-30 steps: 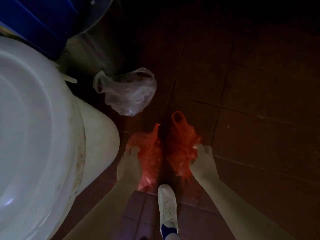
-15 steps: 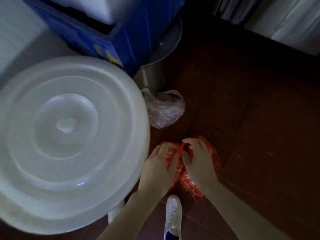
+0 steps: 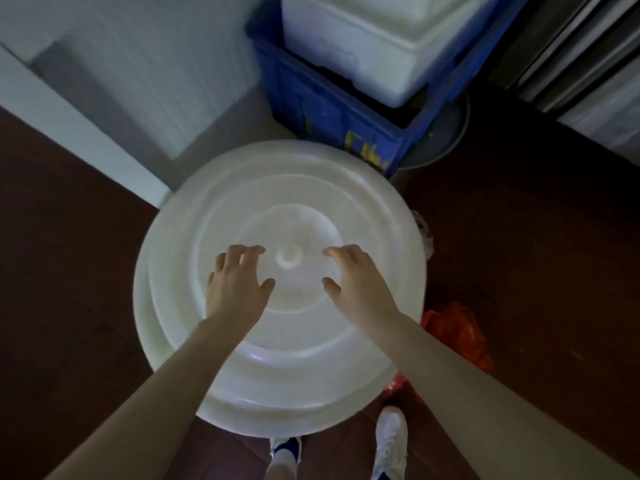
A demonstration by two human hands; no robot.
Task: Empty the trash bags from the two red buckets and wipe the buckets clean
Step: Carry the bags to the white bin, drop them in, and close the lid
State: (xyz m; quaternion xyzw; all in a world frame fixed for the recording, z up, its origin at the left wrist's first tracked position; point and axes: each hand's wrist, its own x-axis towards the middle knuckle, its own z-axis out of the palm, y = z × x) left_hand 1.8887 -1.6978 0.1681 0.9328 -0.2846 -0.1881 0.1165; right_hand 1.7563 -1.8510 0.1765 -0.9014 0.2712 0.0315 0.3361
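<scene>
Reaching over a large white round lid (image 3: 277, 358), both hands are bare and hold nothing. The left hand (image 3: 239, 285) sits at 9 o'clock of the lid's small centre knob (image 3: 289, 256) and the right hand (image 3: 356, 282) at 3 o'clock of it. Each has its fingers spread apart and lightly bent, thumb turned in toward the knob. Whether the fingertips press on the plastic or hover just above it cannot be told.

The red trash bag (image 3: 457, 334) lies crumpled on the dark tiled floor (image 3: 536, 271) at about 4 o'clock of the lid, just beside its rim and partly hidden behind the right forearm. A further scrap of red shows at 5 o'clock by the rim; whether this is one bag or two is unclear. A sliver of clear plastic bag (image 3: 425, 233) peeks out at 3 o'clock. Neither red bucket is in view. A blue crate (image 3: 332, 109) holding a white foam box (image 3: 381, 39) stands at 12 to 1 o'clock, close against the lid's far edge.

The emptying step looks to be in hand: the red plastic is out of its bucket and waiting to be thrown away, probably into whatever this lid covers. The next move calls for getting the lid off. It is wide and the knob small, so either one hand pinches the knob or both slide out to the rim. After that, one hand must be free to gather the bag by its mouth so nothing spills. No wiping cloth is in sight.
</scene>
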